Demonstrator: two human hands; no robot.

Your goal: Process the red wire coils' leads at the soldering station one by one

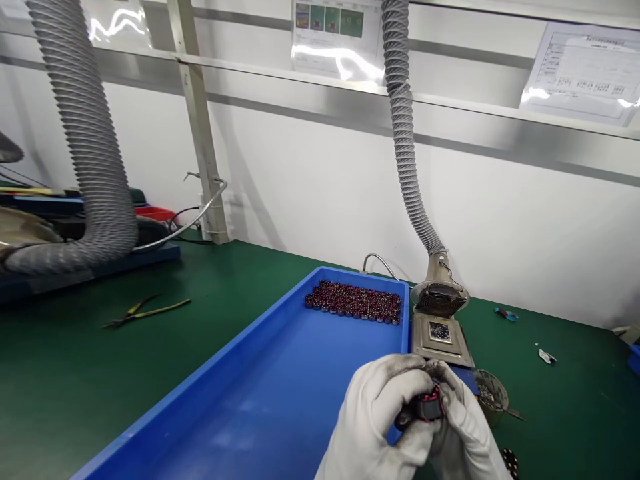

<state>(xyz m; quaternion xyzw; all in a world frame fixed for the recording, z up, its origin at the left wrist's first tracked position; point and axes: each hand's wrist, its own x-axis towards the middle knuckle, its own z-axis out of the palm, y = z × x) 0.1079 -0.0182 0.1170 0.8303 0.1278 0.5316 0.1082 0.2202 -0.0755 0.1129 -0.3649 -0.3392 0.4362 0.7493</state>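
Observation:
In front of the blue tray, my left hand (pixel 377 413) and my right hand (pixel 463 413), both in white gloves with soiled fingertips, come together around a small wound stator (pixel 429 407). It has a dark grey ring and red wire windings. My left fingers curl closed about its left side, where a black rounded piece also shows; whether that is part of it I cannot tell. The fingers of my right hand press against its right side, partly hidden. Similar small dark red parts (pixel 353 300) stand packed in rows at the tray's far end.
The long blue tray (pixel 280 373) lies on a green bench. Right of it stand a solder pot (pixel 440 332) under an extraction hood (pixel 440 297) and a round tin (pixel 493 393). Pliers (pixel 145 312) lie left; another dark part (pixel 510 461) sits lower right.

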